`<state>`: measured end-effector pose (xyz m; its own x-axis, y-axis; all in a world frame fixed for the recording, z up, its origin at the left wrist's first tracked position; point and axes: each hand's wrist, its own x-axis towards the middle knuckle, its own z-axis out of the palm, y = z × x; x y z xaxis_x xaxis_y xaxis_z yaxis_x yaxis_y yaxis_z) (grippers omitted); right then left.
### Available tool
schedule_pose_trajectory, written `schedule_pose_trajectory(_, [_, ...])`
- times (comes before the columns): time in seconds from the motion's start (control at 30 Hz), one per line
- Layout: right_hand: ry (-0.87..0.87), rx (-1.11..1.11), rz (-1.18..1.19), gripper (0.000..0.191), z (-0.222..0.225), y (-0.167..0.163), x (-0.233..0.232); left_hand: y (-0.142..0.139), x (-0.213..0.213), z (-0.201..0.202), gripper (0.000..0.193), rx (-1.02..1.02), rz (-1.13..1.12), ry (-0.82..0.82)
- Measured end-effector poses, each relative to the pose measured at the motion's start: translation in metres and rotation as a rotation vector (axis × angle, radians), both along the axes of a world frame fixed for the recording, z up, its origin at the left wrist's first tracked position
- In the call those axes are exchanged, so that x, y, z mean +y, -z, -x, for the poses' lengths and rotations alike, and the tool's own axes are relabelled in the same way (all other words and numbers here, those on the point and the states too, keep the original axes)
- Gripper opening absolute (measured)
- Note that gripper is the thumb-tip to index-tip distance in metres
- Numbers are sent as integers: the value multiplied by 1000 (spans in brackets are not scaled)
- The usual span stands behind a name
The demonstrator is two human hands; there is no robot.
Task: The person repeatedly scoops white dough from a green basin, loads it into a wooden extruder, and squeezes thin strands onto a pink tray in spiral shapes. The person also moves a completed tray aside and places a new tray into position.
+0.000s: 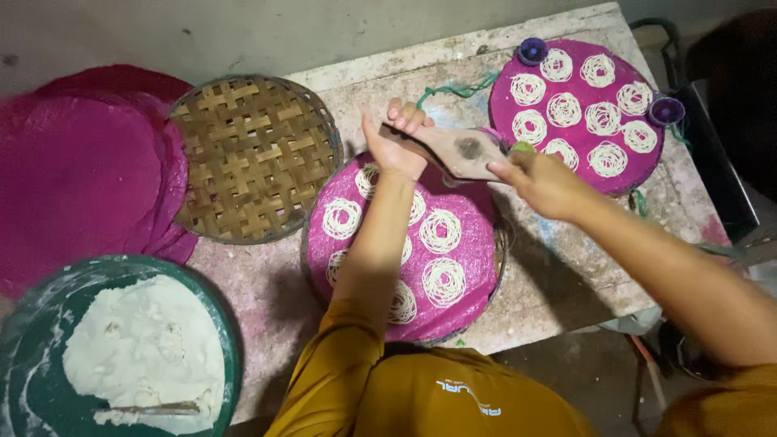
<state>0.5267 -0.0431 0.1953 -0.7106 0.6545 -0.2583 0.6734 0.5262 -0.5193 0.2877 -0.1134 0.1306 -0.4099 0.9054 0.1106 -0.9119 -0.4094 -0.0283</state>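
Note:
My left hand (pixel 396 139) grips the left handle of a wooden noodle press (pixel 463 150), and my right hand (pixel 541 181) holds its right handle. The press hangs over the far edge of a round tray covered with a magenta cloth (pixel 463 279). Several white coiled noodle nests (pixel 442 231) lie on that cloth, partly hidden by my left forearm. My sleeves are mustard yellow.
A second magenta-covered tray (pixel 566 174) with several noodle nests sits at the far right, with two small purple caps on its rim. A bare woven bamboo tray (pixel 252 154) lies left. A green basin (pixel 24 348) holds white dough. Magenta cloths (pixel 73 170) are stacked far left.

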Motion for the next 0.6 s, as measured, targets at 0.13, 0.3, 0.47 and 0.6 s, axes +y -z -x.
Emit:
schedule_pose_trajectory(0.13, [-36, -7, -34, 67, 12, 8, -12, 4, -2, 11, 53, 34, 4, -16])
schedule_pose_trajectory(0.3, [-2, -171, 69, 64, 6, -10, -2, 9, 6, -9, 53, -112, 201, -33])
schedule_pose_trajectory(0.47, [17, -42, -56, 63, 18, -13, 3, -1, 20, 2, 52, -50, 190, -88])
schedule_pose_trajectory(0.6, [-39, -47, 2, 60, 20, -6, -10, 0, 10, 12, 52, 38, 253, -110])
